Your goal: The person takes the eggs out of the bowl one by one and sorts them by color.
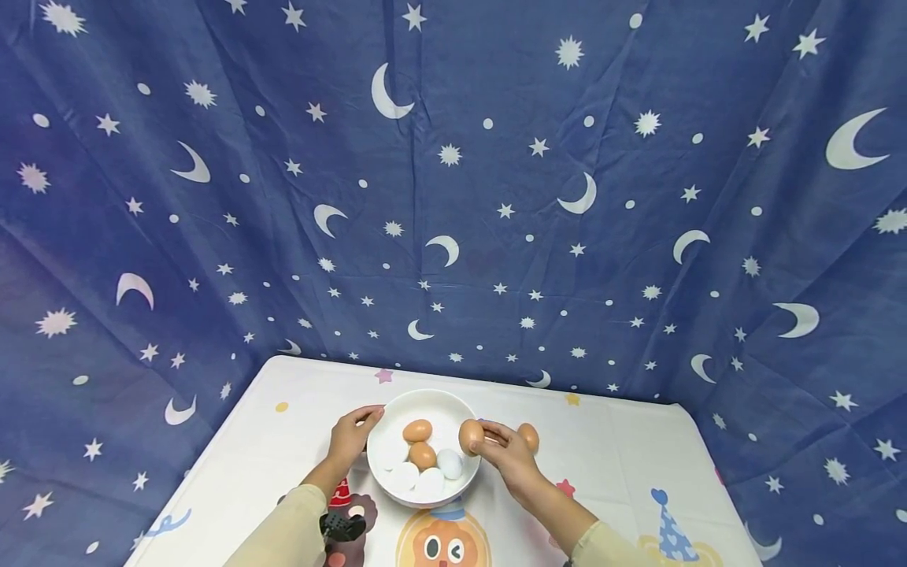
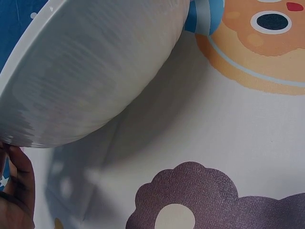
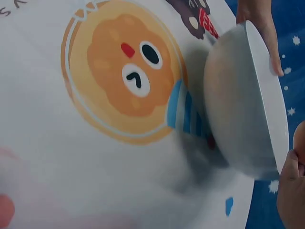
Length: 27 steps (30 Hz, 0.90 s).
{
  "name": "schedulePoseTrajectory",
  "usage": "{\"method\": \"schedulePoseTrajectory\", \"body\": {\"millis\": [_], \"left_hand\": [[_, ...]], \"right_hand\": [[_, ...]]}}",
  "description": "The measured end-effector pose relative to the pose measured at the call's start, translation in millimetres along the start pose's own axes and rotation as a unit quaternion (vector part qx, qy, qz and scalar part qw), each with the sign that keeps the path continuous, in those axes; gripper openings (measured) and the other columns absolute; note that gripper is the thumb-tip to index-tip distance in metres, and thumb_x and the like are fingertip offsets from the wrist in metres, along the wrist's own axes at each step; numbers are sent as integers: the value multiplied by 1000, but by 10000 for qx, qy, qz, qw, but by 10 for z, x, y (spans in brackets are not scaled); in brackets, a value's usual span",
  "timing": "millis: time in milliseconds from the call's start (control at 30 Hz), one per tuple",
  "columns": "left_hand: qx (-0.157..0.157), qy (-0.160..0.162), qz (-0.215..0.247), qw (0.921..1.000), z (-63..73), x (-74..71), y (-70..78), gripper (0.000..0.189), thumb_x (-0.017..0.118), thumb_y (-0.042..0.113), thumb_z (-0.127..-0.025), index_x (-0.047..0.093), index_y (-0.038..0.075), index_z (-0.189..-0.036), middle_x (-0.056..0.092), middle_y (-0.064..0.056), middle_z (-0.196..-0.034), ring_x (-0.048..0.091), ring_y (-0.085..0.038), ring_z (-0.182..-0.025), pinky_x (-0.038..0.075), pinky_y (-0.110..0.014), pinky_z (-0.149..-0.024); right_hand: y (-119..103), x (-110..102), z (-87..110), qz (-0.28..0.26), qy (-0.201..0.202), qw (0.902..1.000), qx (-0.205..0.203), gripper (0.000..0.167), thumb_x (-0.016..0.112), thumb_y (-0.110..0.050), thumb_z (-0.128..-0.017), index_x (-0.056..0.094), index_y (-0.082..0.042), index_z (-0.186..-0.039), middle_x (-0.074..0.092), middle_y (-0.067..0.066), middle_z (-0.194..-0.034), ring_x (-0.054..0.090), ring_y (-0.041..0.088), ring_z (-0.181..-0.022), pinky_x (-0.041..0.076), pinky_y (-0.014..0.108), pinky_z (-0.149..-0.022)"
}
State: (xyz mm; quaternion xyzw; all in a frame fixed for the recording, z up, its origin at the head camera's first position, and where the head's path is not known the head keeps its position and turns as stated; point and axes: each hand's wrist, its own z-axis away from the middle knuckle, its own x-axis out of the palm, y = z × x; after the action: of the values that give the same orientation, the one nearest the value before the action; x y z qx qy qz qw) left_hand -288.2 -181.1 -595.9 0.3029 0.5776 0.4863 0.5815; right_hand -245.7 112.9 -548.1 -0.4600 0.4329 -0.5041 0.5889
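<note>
A white bowl [image 1: 442, 411] stands over the near-middle part of the table, with two brown eggs [image 1: 418, 431] and several white eggs [image 1: 449, 463] inside. At the bowl's left rim, my left hand [image 1: 347, 441] holds the edge between thumb and fingers. My right hand [image 1: 513, 458] pinches another brown egg [image 1: 471, 437] right by the bowl's right rim. One more brown egg [image 1: 528, 437] lies on the table behind the right hand, partly covered by it. The left wrist view shows mainly the bowl's outer side [image 2: 95, 71]; whether its base touches the table cannot be told.
A white tablecloth [image 1: 609, 457] with cartoon prints covers the table. Its far edge meets a dark blue curtain [image 1: 489, 268] with moons and stars, which also hangs along both sides. A black wrist strap [image 1: 343, 527] shows at the left cuff.
</note>
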Motion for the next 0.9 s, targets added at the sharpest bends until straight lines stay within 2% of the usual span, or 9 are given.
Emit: {"method": "schedulePoseTrajectory", "body": {"millis": [100, 167, 400, 567, 900], "left_hand": [[-4, -16, -42, 10000, 2, -4, 2, 44, 62, 42, -96, 68, 9, -124, 64, -14, -119, 64, -12, -80, 57, -24, -63], [-14, -19, -76, 10000, -3, -5, -2, 44, 62, 43, -96, 68, 10, -124, 64, -14, -119, 64, -12, -81, 57, -23, -64], [-67, -5, -118, 9999, -16, -6, -19, 47, 61, 46, -96, 67, 10, -125, 64, -14, -122, 65, -13, -86, 58, -24, -67], [-42, 7, -167, 9999, -20, -3, -15, 48, 61, 47, -95, 67, 10, -125, 64, -14, -122, 65, -15, -89, 58, -24, -68], [-28, 39, -176, 9998, -26, 12, -27, 49, 62, 48, -94, 67, 11, -125, 65, -13, -121, 64, -18, -95, 58, -25, -71]], "right_hand": [[8, -96, -28, -12, 94, 9999, -51, 57, 75, -14, -85, 53, 6, -133, 48, 26, -134, 61, 26, -115, 53, 27, -93], [20, -173, -38, 32, 224, 9997, -80, 56, 76, -14, -84, 54, 6, -132, 47, 25, -134, 60, 25, -115, 54, 26, -92], [76, -524, -49, 206, 723, 9972, -7, 57, 79, -16, -83, 57, 3, -133, 62, 19, -127, 62, 23, -111, 55, 22, -86], [126, -831, -25, 573, 1027, 9930, 147, 62, 79, -25, -84, 55, 2, -135, 60, 19, -131, 60, 25, -117, 54, 23, -90], [324, -1314, -25, 932, 1239, 9868, 458, 70, 77, -34, -85, 49, -4, -143, 51, 18, -143, 49, 29, -129, 49, 22, -97]]}}
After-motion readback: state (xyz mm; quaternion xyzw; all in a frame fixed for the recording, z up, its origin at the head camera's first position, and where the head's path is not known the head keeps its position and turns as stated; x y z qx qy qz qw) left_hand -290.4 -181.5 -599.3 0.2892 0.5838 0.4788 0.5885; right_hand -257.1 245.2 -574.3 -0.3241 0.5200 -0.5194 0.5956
